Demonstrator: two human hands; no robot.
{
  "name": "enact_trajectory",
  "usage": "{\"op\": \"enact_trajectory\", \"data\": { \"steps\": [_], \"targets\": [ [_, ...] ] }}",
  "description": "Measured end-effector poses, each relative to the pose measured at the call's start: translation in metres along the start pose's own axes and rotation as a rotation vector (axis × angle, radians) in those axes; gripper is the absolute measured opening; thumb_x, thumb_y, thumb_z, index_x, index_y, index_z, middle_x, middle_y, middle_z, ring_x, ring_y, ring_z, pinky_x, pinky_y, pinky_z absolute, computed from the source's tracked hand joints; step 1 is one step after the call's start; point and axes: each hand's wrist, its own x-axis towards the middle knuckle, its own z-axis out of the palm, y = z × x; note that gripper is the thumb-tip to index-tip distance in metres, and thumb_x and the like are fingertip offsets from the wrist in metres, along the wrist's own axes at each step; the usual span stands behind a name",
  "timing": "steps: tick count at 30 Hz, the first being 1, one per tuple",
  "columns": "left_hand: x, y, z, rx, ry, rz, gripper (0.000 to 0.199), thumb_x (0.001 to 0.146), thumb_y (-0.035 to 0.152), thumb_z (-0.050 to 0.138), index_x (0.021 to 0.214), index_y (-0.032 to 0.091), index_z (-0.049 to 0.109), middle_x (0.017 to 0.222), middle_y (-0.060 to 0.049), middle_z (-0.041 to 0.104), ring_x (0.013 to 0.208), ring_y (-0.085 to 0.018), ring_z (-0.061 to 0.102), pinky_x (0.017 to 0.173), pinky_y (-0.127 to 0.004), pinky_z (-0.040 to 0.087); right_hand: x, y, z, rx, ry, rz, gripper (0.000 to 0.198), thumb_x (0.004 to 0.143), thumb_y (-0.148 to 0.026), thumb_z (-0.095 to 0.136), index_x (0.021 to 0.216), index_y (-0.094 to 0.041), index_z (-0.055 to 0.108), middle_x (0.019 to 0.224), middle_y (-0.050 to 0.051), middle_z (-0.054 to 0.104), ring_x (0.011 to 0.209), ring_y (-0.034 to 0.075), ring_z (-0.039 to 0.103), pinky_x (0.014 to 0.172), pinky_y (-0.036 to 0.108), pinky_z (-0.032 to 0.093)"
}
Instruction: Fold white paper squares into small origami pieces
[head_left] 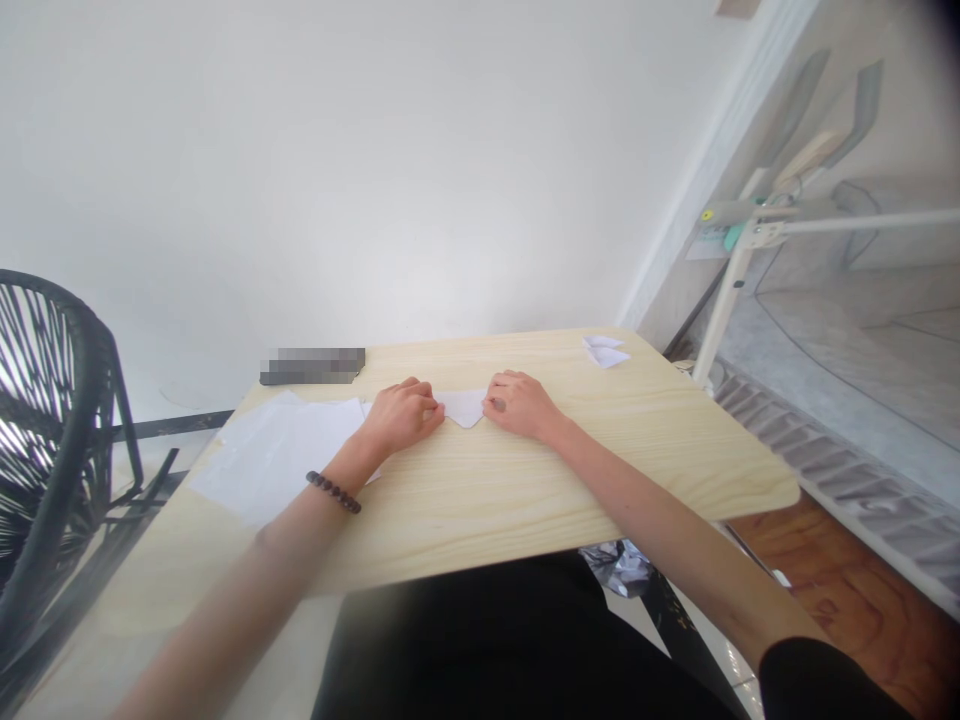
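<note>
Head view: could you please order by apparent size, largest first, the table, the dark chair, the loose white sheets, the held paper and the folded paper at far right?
1. Table
2. Dark chair
3. Loose white sheets
4. Held paper and folded paper: look alike, the held one partly hidden, so unranked.

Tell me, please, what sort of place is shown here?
Probably a room in a home: there is a woven chair at left, a light wood-toned table, and what looks like a bed at right.
</note>
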Motion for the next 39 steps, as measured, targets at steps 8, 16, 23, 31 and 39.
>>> {"op": "enact_trajectory", "data": {
  "steps": [8,16,23,31,39],
  "targets": [
    [0.004,-0.002,0.011,-0.026,0.005,-0.082,0.024,0.080,0.036,0.041,0.077,0.020,0.059,0.081,-0.004,0.056,0.079,-0.018,0.050,0.065,-0.029,0.040,0.001,0.012,0.014,0.238,0.005,0.129,0.022,0.071,-0.037,0.056,0.083,-0.019,0.058,0.097,0.005,0.051,0.093,0.018,0.047,0.082,0.033,0.035],
    [0.004,-0.007,0.024,-0.253,0.063,-0.156,0.039,0.078,0.041,0.043,0.106,0.015,0.050,0.103,-0.010,0.053,0.095,-0.023,0.047,0.083,-0.036,0.036,0.005,0.013,0.020,0.508,0.083,0.188,0.014,0.066,-0.031,0.061,0.071,-0.018,0.060,0.097,0.004,0.053,0.090,0.015,0.050,0.083,0.030,0.036],
    [0.009,-0.003,0.026,-0.978,0.077,-0.364,0.041,0.066,0.042,0.058,0.095,0.015,0.047,0.082,-0.003,0.057,0.066,-0.014,0.052,0.057,-0.025,0.041,0.007,-0.005,0.011,0.692,0.172,0.178,0.013,0.068,-0.028,0.057,0.072,-0.016,0.055,0.075,0.000,0.056,0.060,0.008,0.048,0.060,0.022,0.040],
    [0.009,0.008,0.016,-1.239,0.107,-0.518,0.061,0.057,0.036,0.068,0.110,0.016,0.044,0.071,-0.001,0.058,0.062,-0.013,0.054,0.056,-0.023,0.041,0.007,-0.014,0.012,1.097,0.133,0.269,0.053,0.066,-0.027,0.059,0.113,-0.020,0.036,0.078,0.000,0.055,0.070,0.012,0.056,0.061,0.023,0.044],
    [0.008,0.013,0.015,-1.138,0.119,-0.534,0.055,0.056,0.039,0.067,0.102,0.015,0.050,0.072,-0.002,0.058,0.061,-0.014,0.054,0.054,-0.023,0.042,0.006,-0.018,0.016,0.963,0.109,0.265,0.036,0.063,-0.033,0.060,0.094,-0.017,0.050,0.080,0.001,0.055,0.066,0.012,0.054,0.058,0.023,0.044]
  ]
}}
